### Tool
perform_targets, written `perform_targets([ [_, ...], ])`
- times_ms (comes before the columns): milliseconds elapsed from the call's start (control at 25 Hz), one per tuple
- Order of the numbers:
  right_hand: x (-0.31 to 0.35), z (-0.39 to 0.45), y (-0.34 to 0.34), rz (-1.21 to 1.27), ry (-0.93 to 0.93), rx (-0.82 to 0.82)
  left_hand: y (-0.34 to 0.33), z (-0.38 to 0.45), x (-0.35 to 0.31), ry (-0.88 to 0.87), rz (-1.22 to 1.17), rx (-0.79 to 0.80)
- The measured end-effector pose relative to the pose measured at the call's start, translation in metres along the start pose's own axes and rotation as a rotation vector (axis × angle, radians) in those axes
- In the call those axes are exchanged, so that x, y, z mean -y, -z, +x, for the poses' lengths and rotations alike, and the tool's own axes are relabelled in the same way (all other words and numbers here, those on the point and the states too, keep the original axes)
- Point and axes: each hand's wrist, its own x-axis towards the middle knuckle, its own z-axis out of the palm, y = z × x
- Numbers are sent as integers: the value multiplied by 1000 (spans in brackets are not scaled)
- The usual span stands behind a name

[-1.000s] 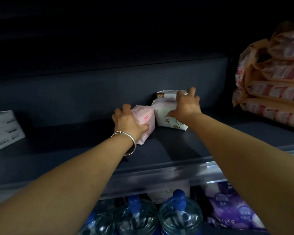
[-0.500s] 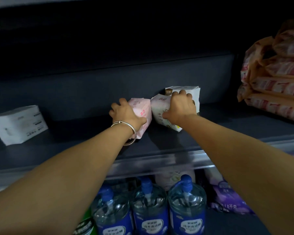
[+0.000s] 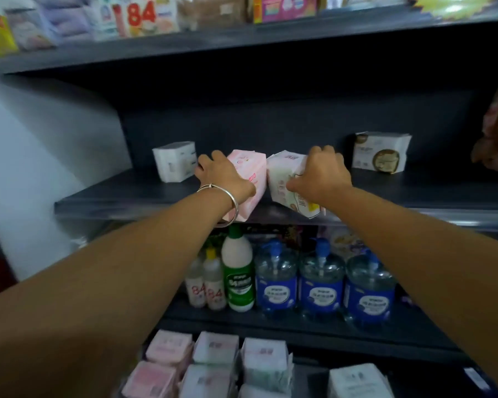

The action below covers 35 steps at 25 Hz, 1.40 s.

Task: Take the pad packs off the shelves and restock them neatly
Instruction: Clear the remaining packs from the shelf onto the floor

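**Two packs coming off the middle shelf**

I have a pink pad pack (image 3: 249, 179) in my left hand (image 3: 223, 179) and a white pad pack (image 3: 285, 179) in my right hand (image 3: 322, 175), fingers curled over the top of each and the thumbs underneath, as far as I can see. Both packs sit at the front lip of the dark middle shelf (image 3: 144, 196), tilted forward and overhanging it, their near sides touching or almost so.

To do this well, I think I should keep the grip wide rather than pinching a corner. These are soft, pillowy film-wrapped packs that dent easily and feel slippery, so a squeeze across the broad faces should hold better. Drawing them straight towards me should avoid dragging the wrap on the shelf edge.

Taking the pink pack as my mark: left of it and further back stands a small white boxy pack (image 3: 174, 160), square-edged and upright. Well to its right, beyond the white one, stands a cream pack with a dark round label (image 3: 381, 152). Below, one shelf down, stand clear blue-labelled water jugs (image 3: 321, 285) and a green-labelled white bottle (image 3: 237, 268). Lower still are rows of pale pink and white packs (image 3: 216, 357), set upright side by side.
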Motion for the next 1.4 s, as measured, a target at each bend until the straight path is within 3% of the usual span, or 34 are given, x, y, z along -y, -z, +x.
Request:
perform_targets([
  [360, 80, -117, -90, 59, 57, 217, 49, -91, 142, 184, 247, 146],
  [680, 78, -168, -198, 27, 145, 507, 14, -134, 239, 462, 327, 250],
  [960, 67, -203, -269, 17, 119, 636, -41, -170, 329, 622, 397, 285],
  [1400, 44, -223, -312, 97, 153, 533, -121, -219, 402, 973, 166, 114],
])
